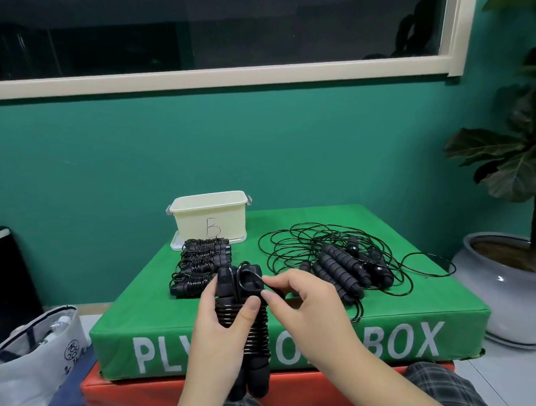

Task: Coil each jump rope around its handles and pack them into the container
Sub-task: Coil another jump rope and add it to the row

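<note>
Head view: left hand (219,326) grips a pair of black jump rope handles (253,352) held upright, thumb pressed across the cord coils wound round them. Right hand (302,297) pinches the loose cord end (249,278) at the top of the handles, between thumb and fingers. The bundle is held in the air, in front of the near edge of the green box (391,330). White print on the box's front reads "PLY", then "BOX"; the hands hide the middle letters. Cream container (210,216) stands at the back of the box on its lid, with a hand-drawn "B" on its front wall. Four coiled ropes (201,265) lie in a row just in front of it. Uncoiled ropes (341,261) lie tangled on the right side. White bag (36,361) on the floor at left carries a round logo, unreadable.
</note>
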{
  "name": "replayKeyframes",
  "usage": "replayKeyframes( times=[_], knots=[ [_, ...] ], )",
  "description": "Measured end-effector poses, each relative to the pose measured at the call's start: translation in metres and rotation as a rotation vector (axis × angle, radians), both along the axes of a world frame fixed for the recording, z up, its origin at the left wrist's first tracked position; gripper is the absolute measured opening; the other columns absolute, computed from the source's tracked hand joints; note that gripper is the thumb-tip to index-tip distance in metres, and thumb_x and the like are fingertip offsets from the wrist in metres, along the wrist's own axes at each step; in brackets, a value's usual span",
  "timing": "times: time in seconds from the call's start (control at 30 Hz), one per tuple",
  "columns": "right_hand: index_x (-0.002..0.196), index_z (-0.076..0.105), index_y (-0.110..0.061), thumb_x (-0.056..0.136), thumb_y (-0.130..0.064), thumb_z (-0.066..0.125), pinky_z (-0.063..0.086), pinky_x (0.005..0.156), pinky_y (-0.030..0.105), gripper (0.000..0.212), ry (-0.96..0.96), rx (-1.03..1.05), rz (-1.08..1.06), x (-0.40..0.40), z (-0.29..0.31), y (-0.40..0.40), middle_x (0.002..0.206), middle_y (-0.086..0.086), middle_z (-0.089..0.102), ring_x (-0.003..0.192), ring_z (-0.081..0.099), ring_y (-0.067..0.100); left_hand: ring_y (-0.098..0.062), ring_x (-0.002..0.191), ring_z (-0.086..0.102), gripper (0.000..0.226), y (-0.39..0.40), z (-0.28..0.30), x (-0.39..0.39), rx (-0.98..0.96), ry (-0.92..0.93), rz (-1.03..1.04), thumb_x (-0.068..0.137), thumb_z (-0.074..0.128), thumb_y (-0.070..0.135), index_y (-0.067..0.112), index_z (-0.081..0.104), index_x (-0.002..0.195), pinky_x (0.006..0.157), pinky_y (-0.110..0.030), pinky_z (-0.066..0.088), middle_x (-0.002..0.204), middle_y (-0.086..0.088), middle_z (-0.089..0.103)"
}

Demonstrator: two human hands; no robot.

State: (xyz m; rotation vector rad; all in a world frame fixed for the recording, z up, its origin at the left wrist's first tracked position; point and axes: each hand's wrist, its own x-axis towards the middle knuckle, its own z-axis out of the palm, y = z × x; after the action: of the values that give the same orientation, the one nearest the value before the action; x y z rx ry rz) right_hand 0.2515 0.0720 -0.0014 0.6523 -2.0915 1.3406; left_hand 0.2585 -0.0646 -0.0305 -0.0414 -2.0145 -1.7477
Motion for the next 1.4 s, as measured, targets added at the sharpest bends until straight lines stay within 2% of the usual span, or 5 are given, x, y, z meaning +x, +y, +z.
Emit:
replayKeyframes(
  times=[0.3, 0.53, 0.97, 1.23, 1.4],
  knots=[
    [0.085, 0.069, -0.036, 0.082, -0.002, 0.072, 0.043, 0.065, 0.013, 0.034, -0.097, -0.109, 0.164, -0.008, 0.0, 0.007, 0.089, -0.006, 0.052, 0.081, 0.053, 0.0, 0.008, 0.097, 0.06, 0.075, -0.009, 0.006, 0.001, -0.04, 0.01, -0.069, 0.059, 0.074, 0.054, 0.037, 0.048, 0.128, 0.086, -0.023, 0.045, 0.105, 0.03, 0.064],
    [0.086, 0.075, -0.018, 0.079, 0.003, 0.07, 0.04, 0.074, 0.008, 0.023, 0.002, -0.092, 0.188, -0.014, -0.007, 0.006, 0.082, -0.008, 0.055, 0.08, 0.054, -0.001, 0.009, 0.092, 0.061, 0.089, -0.017, 0.008, 0.003, -0.151, 0.005, -0.107, 0.054, 0.07, 0.068, 0.038, 0.046, 0.134, 0.077, -0.017, 0.045, 0.103, 0.033, 0.063],
    [0.093, 0.067, -0.024, 0.086, -0.027, 0.055, 0.048, 0.07, 0.014, 0.015, 0.222, -0.009, 0.043, -0.016, -0.025, -0.006, 0.081, -0.015, 0.049, 0.076, 0.052, -0.009, 0.002, 0.113, 0.053, 0.097, -0.027, 0.011, 0.005, -0.358, -0.052, -0.075, 0.051, 0.065, 0.08, 0.058, 0.026, 0.137, 0.087, -0.024, 0.043, 0.124, 0.031, 0.054],
    [0.117, 0.061, -0.035, 0.089, -0.023, 0.056, 0.039, 0.076, 0.01, 0.03, 0.14, 0.043, 0.122, -0.024, -0.016, 0.007, 0.089, -0.012, 0.051, 0.084, 0.051, 0.0, 0.024, 0.109, 0.043, 0.071, -0.013, 0.013, 0.007, -0.172, -0.02, -0.125, 0.062, 0.04, 0.089, 0.053, 0.037, 0.123, 0.086, -0.003, 0.031, 0.113, 0.045, 0.049],
    [0.11, 0.064, -0.036, 0.087, -0.012, 0.056, 0.038, 0.076, 0.009, 0.034, 0.081, 0.037, 0.165, -0.021, -0.013, 0.007, 0.085, -0.009, 0.047, 0.083, 0.048, 0.0, 0.023, 0.112, 0.043, 0.042, -0.006, 0.014, 0.01, -0.058, -0.021, -0.113, 0.083, 0.032, 0.051, 0.041, 0.049, 0.12, 0.087, 0.004, 0.03, 0.119, 0.031, 0.052]
  ],
)
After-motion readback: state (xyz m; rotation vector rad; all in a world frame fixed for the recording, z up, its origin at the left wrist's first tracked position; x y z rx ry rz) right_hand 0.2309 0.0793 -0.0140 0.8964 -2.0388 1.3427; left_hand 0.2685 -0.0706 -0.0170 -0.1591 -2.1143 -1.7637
